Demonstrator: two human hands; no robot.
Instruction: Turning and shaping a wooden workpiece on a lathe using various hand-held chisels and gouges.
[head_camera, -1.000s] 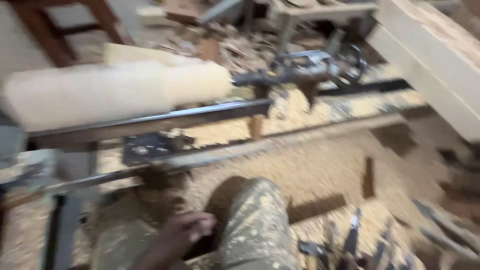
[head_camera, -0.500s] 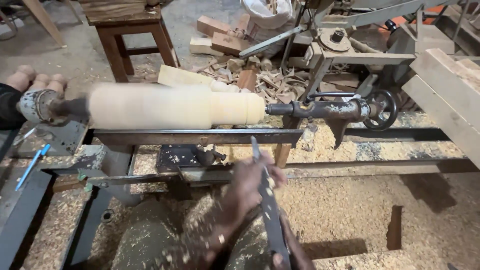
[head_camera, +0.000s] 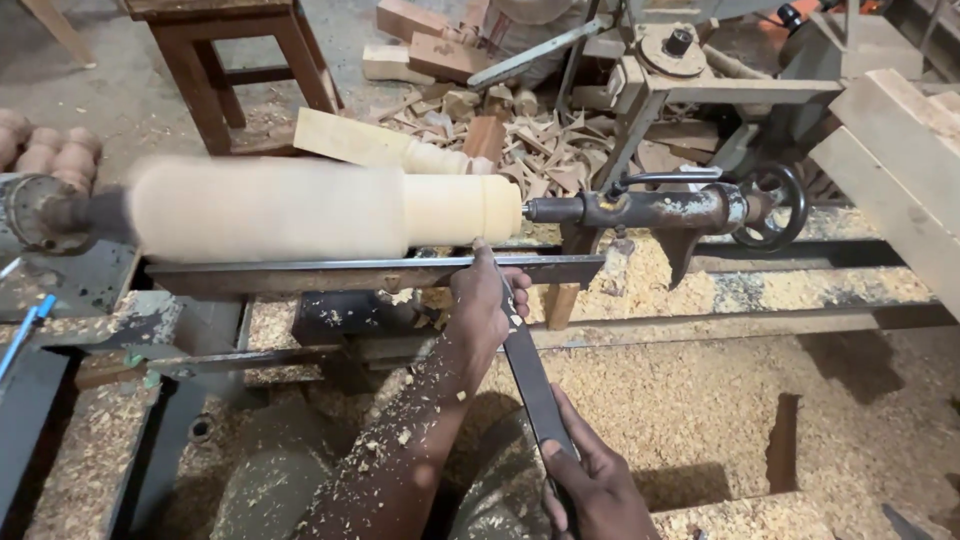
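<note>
Head view: both hands (head_camera: 485, 305) (head_camera: 590, 485) grip chisel (head_camera: 530, 375), seemingly touching tool rest (head_camera: 370, 270).

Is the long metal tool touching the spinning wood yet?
Cannot tell. In the head view the left hand covers the front end of the long metal tool at the flat rest bar, right below the spinning wood.

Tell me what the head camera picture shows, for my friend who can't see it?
A person's left hand and right hand hold a long dark chisel on the metal tool rest of a lathe, in front of a pale wooden cylinder mounted on it. Sawdust covers the floor.
</note>
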